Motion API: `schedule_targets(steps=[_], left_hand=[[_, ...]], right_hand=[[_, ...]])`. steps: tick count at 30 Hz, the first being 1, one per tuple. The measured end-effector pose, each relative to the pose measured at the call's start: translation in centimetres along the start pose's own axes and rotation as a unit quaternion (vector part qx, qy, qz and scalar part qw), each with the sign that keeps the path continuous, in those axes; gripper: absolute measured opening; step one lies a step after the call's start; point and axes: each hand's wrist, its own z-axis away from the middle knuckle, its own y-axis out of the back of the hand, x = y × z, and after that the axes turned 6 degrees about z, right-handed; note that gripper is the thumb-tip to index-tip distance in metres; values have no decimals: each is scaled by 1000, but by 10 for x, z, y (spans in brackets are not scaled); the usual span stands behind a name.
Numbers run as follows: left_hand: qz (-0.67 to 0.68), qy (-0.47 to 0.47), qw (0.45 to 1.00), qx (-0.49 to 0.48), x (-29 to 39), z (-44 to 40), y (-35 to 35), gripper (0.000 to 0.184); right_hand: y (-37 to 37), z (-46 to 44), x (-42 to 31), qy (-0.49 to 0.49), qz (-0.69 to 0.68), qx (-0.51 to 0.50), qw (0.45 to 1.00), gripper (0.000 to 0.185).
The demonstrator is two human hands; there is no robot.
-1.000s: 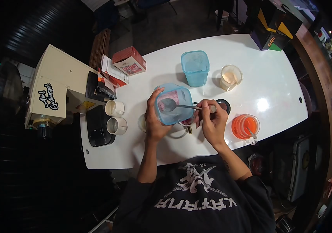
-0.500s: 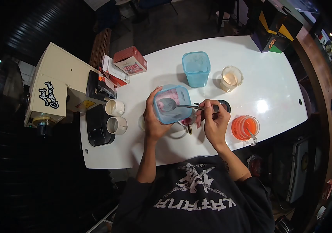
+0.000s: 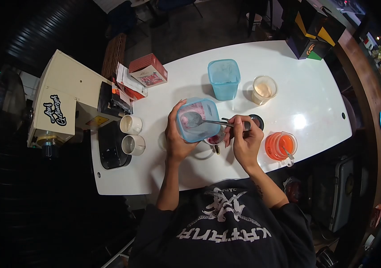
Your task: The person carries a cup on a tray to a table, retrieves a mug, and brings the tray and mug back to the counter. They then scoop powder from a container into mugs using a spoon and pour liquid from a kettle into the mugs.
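Note:
My left hand is wrapped round the side of a blue translucent container, held tilted above the table. Pinkish powder lies inside it. Between its fingers my right hand grips the handle of a metal spoon, whose bowl rests in the powder. Partly hidden under the container and my right hand is a cup with something dark red in it. A dark round object shows just behind my right hand.
On the white table stand a taller blue container, a tub of pale powder, a jug of red-orange liquid, two white cups and a red box. A beige machine is at the left, patterned boxes at the back right.
The container in my left hand has tipped slightly and shifted a little left. The spoon stays in it, and its handle sits lower in my right hand's fingers.

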Motion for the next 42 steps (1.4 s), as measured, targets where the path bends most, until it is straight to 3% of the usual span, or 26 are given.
schedule_targets(steps=[30, 42], left_hand=[[31, 13, 999, 9, -1, -4, 4, 105], [-80, 75, 994, -21, -12, -17, 15, 107]], right_hand=[[10, -9, 4, -41, -37, 38, 998, 31], [17, -15, -3, -50, -51, 40, 997, 29]])
